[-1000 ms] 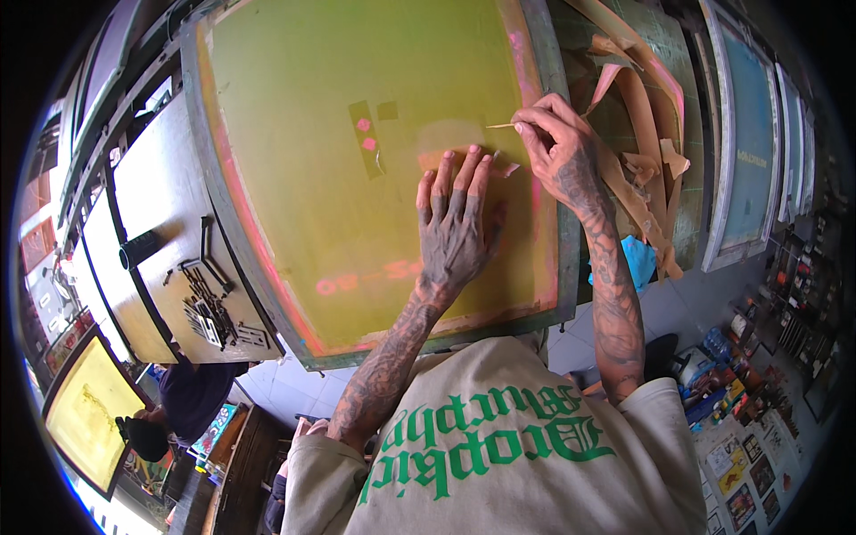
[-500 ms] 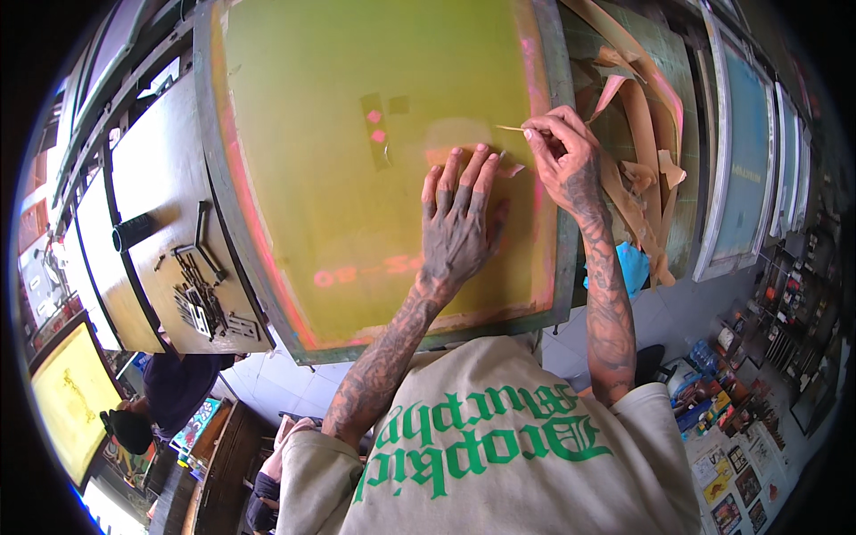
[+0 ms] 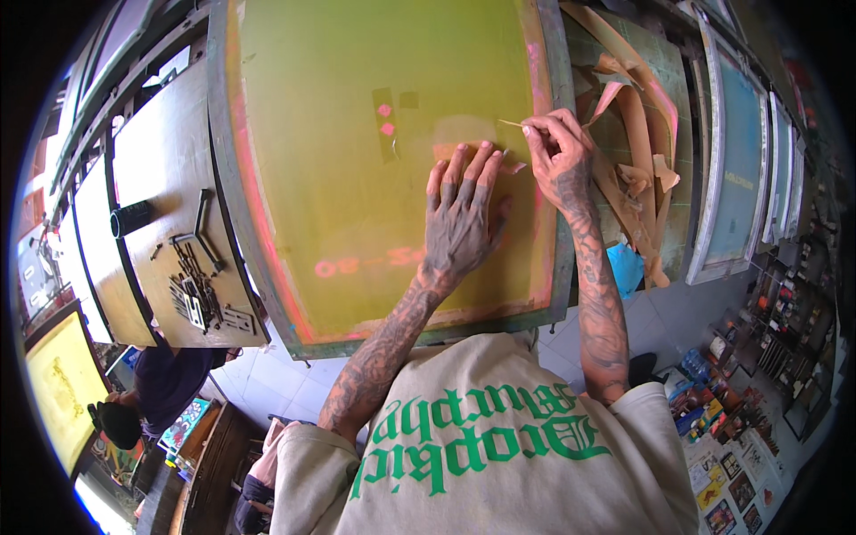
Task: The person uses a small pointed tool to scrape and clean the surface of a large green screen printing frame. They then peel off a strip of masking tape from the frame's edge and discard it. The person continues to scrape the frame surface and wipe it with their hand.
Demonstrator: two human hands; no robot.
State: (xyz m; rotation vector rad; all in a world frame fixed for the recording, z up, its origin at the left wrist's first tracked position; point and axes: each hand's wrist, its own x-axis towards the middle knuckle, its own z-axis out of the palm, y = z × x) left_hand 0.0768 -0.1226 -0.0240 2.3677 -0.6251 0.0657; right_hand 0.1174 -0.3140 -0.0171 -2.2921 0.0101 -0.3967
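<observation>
A large yellow-green screen (image 3: 312, 169) with pink-stained borders lies before me, marked with two small pink diamonds on a darker strip. My left hand (image 3: 461, 218) rests palm down on it, fingers extended, fingertips at a small pale orange patch beside a curled bit of tape (image 3: 514, 168). My right hand (image 3: 560, 159), at the screen's right edge, pinches a thin pale stick (image 3: 511, 123) whose tip points left over the surface. Whether the tip touches the screen I cannot tell. My left hand holds nothing that I can see.
Dark tools (image 3: 192, 294) and a black cylinder (image 3: 132, 218) lie on the metal platen at left. Peeled brown tape strips (image 3: 637, 134) and a blue piece (image 3: 624, 267) lie at right, beside framed screens (image 3: 731, 178). A person in dark clothing (image 3: 169, 392) is at lower left; shelves of supplies stand lower right.
The view has shifted slightly, so the screen sits a little farther right in the picture. My hands keep much the same pose on it; the stick has stayed in my right hand.
</observation>
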